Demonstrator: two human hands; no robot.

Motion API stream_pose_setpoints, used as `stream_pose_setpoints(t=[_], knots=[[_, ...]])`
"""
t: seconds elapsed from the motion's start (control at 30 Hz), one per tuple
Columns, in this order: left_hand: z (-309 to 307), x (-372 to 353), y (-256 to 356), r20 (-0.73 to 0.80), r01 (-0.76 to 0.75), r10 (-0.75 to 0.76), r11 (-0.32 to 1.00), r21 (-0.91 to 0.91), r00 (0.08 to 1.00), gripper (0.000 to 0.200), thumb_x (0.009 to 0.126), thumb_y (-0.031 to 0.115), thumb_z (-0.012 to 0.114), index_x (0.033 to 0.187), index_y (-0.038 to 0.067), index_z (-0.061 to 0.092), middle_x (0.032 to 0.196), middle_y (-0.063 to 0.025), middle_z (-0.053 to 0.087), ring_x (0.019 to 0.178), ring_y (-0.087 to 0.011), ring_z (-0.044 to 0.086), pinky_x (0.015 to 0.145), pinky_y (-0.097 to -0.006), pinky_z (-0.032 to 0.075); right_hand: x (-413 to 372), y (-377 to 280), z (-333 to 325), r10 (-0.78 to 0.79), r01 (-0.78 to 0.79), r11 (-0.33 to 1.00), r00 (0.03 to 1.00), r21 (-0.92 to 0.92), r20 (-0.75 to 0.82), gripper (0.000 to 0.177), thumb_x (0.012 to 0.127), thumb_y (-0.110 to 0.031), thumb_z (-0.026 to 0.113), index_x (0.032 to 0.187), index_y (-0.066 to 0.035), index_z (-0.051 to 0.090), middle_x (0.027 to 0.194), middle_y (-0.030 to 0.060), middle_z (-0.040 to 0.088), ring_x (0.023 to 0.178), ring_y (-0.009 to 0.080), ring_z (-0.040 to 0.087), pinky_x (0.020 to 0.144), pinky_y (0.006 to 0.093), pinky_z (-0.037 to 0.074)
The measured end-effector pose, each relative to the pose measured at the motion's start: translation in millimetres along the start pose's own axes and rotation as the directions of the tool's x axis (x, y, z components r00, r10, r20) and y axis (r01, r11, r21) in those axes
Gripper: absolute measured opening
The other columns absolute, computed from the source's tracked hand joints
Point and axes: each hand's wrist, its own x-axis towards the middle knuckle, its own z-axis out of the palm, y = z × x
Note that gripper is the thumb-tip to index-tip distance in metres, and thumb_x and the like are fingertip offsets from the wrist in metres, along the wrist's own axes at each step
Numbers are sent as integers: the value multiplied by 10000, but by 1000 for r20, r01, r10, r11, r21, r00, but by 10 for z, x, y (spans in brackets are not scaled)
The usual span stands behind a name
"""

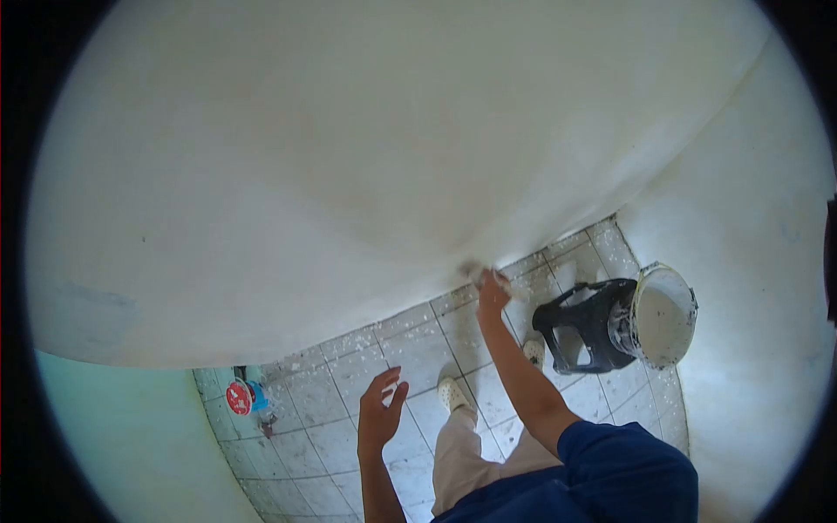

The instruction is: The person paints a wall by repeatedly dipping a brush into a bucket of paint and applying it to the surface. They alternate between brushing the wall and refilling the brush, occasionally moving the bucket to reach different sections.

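Observation:
Fingers apart and curved, my left hand [381,408] hangs above the tiled floor with nothing in it. My right hand [493,290] is closed round a small tool [473,270], blurred and hard to make out, at the lower part of the pale wall [349,174]. Whether the tool touches the wall cannot be told. To the right of my right arm, a white bucket [664,318] holding pale, creamy material rests on a black stool [588,327].
White tiles [336,436] spotted with pale flecks cover the floor. A blue container with a red lid [238,397] stands at the lower left. Another wall [750,349] rises behind the bucket at the right. My feet in light shoes [452,395] are below my arms.

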Motion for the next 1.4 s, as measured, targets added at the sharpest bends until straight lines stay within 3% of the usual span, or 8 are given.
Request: stream_pose_setpoints(t=[0.23,0.4,0.47,0.57,0.77,1.0,1.1,1.4], knots=[[34,-64,-108,28,-11,12,998,-54,1000,337,922,209,625,1216,50,582,1205,-134,620,1128,-256,593,922,-393,488,-1297,-2463,1349,-401,239,817,889,524,219,295,859,-85,684,1101,-10,532,1032,96,593,922,180,609,746,336,563],[121,42,-170,69,-21,23,999,-31,997,340,928,221,622,1224,62,575,1209,-115,621,1142,-244,585,928,-388,482,-1165,-1780,1456,-362,319,898,927,302,95,365,844,-136,714,1140,-33,528,1033,67,596,943,189,592,803,344,539],[189,66,-69,70,-30,31,999,-18,997,336,918,211,628,1212,54,586,1182,-134,630,1116,-253,599,920,-387,488,-586,-741,967,-404,405,914,908,14,109,351,811,-96,718,1102,1,547,1052,83,592,935,180,586,788,338,535],[282,0,11,97,-27,24,999,24,995,329,912,201,632,1202,48,594,1166,-141,636,1096,-258,609,910,-384,495,-198,131,-110,-65,66,997,997,26,-47,275,811,-105,722,1026,-7,582,986,78,610,910,196,601,699,342,560],[906,164,111,216,1,-16,998,65,976,332,914,202,632,1204,45,592,1162,-148,636,1084,-253,614,890,-370,501,-165,-1693,-1796,-142,149,965,989,-214,47,234,809,-117,751,1002,-80,624,955,22,638,829,127,620,671,276,538],[2909,463,803,588,-213,123,973,86,799,377,918,223,619,1238,34,559,1192,-160,616,1113,-271,595,931,-383,473,437,-3877,-3102,-546,477,585,830,-656,118,204,828,-138,723,970,-13,645,834,-20,601,757,54,510,663,219,425],[3858,547,1128,680,-461,301,885,62,668,452,907,250,630,1296,54,509,1265,-151,567,1120,-293,585,921,-400,477,1040,-4070,-3587,-428,364,517,894,-775,135,281,805,-181,731,1014,-12,652,864,37,641,786,97,561,693,257,457],[5291,416,1070,533,-436,359,900,20,766,636,865,204,668,1386,-12,374,1263,-231,540,1051,-347,600,907,-401,479,2280,-3332,-4072,-141,466,439,880,-768,453,280,770,-225,730,983,-55,668,829,71,664,748,130,613,692,291,490]])
